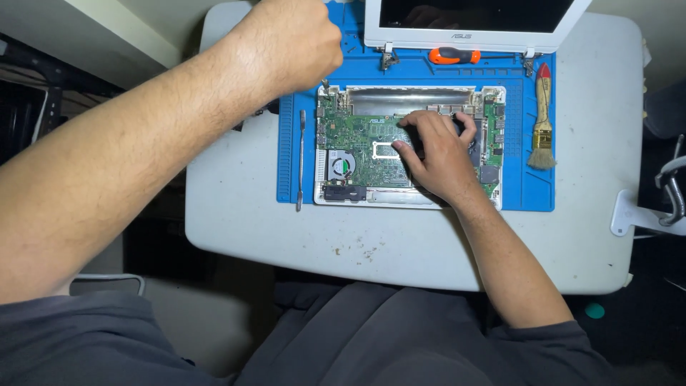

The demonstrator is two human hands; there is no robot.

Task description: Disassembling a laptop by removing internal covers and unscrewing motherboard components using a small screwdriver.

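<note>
Surface: white table [429, 246] with blue mat [532, 196].
Board: green motherboard [364, 154] in opened laptop base [493, 93], under the grip.
Right hand [439, 154]: fingertips pinching a dark part on the board.
Left hand [296, 39]: closed fist, raised far left; contents cannot tell.
Risk: pulling crooked may tear a connector.

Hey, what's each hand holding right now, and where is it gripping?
The right hand rests its fingertips on the green circuit board; whether it grips anything cannot be told. The left hand is a closed fist; its contents are hidden.
</note>
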